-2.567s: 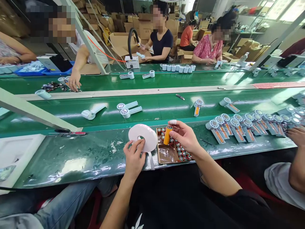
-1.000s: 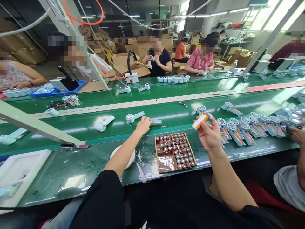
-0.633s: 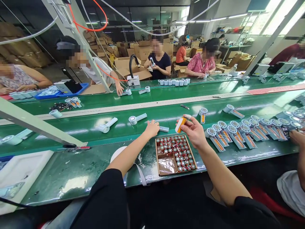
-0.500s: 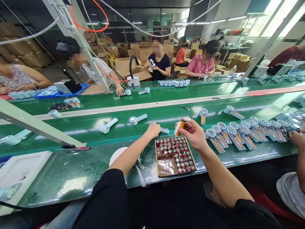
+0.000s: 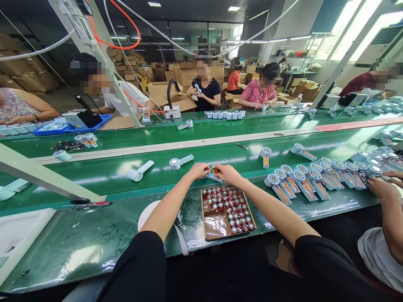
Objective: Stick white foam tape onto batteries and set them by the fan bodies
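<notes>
My right hand (image 5: 227,173) is closed on an orange cylindrical battery (image 5: 215,170), mostly covered by the fingers. Close on its left, my left hand (image 5: 199,171) is pinched shut; whatever lies between its fingertips is too small to make out. Below both hands, the pale blue handle of a housing (image 5: 214,178) rests on the green belt, its round head hidden behind my left hand. Nearer to me stands a cardboard box (image 5: 217,227) with rows of upright batteries (image 5: 241,218) and red wires; its front-left compartment holds none.
Pale housings (image 5: 136,174) lie left along the green belt (image 5: 163,182). Many housings with orange batteries (image 5: 302,176) crowd the right, by a co-worker's hands (image 5: 382,186). A slanted post (image 5: 47,172), scissors (image 5: 90,203) and a white roll (image 5: 146,214) are on the left.
My right hand has brought the battery left and down, close to my left hand above the housing. My left hand stays near the housing. The view has tilted up slightly.
</notes>
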Available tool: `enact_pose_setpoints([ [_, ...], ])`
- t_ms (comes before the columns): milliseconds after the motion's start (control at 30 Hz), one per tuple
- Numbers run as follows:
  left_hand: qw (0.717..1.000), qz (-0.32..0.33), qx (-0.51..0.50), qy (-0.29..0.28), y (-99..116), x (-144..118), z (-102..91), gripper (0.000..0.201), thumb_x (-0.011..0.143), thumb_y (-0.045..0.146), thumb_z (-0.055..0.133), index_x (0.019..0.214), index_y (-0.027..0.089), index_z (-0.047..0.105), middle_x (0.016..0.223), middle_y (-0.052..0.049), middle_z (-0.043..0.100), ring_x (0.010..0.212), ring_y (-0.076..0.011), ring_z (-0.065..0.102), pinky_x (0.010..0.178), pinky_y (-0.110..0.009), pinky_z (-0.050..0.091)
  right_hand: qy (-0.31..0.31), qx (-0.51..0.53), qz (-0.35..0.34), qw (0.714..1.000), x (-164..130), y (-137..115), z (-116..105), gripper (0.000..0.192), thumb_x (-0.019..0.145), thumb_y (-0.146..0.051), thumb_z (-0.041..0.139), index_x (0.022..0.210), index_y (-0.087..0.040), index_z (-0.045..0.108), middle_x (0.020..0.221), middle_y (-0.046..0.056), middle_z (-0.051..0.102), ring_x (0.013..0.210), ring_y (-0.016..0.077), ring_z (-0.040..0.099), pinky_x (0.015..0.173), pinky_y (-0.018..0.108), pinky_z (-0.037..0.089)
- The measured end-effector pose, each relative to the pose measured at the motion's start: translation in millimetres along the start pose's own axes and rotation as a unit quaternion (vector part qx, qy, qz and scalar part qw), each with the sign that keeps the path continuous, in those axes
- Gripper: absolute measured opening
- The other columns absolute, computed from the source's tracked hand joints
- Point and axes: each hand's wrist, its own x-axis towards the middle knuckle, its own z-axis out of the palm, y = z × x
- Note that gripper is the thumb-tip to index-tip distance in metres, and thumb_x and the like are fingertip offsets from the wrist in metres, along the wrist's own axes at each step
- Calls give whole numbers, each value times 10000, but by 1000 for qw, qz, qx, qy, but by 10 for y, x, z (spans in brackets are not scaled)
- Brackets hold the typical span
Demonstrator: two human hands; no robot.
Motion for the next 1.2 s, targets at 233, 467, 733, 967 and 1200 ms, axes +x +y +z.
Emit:
enact_pose_setpoints([
  [233, 997, -49, -42, 40, 86, 126, 146, 364, 1019, 476, 583, 1136, 150, 695, 1158, -89, 711, 1097, -211, 669, 1044, -458, 534, -89, -137, -4, 987, 55, 48, 156, 312, 1037, -328, 593, 1333, -242, 640, 1063, 100, 753, 983, 287, 719, 853, 327, 517],
  [467, 993, -78, -54, 65, 178, 237, 266, 384, 1023, 499, 560, 1130, 153, 689, 1135, -84, 709, 1078, -208, 667, 1027, -446, 532, -131, -201, -14, 971, 191, 66, 123, 351, 1059, -426, 529, 1268, -210, 711, 1104, 154, 740, 1023, 328, 714, 898, 386, 538],
  [733, 994, -65, -62, 68, 230, 289, 302, 364, 1017, 492, 574, 1075, 152, 693, 1075, -72, 710, 1037, -200, 667, 1002, -433, 539, -111, -208, -31, 971, 61, 127, -110, 308, 1076, -391, 516, 1153, -247, 777, 1108, 84, 768, 1052, 264, 709, 895, 294, 488],
  [967, 993, -62, -75, 61, 256, 429, 333, 384, 1005, 519, 579, 1062, 161, 705, 1058, -70, 721, 1038, -206, 670, 1016, -436, 523, -101, -223, 10, 969, -19, 146, -145, 319, 1080, -355, 507, 1142, -205, 782, 1095, 118, 763, 1046, 285, 712, 901, 331, 518],
  [1200, 991, -78, -82, 72, 337, 507, 390, 350, 1002, 488, 599, 1064, 163, 714, 1098, -78, 721, 1083, -214, 665, 1042, -458, 521, -141, -227, 30, 963, 178, 94, 104, 395, 1079, -427, 567, 1287, -113, 688, 1180, 173, 720, 1085, 282, 705, 965, 428, 564],
])
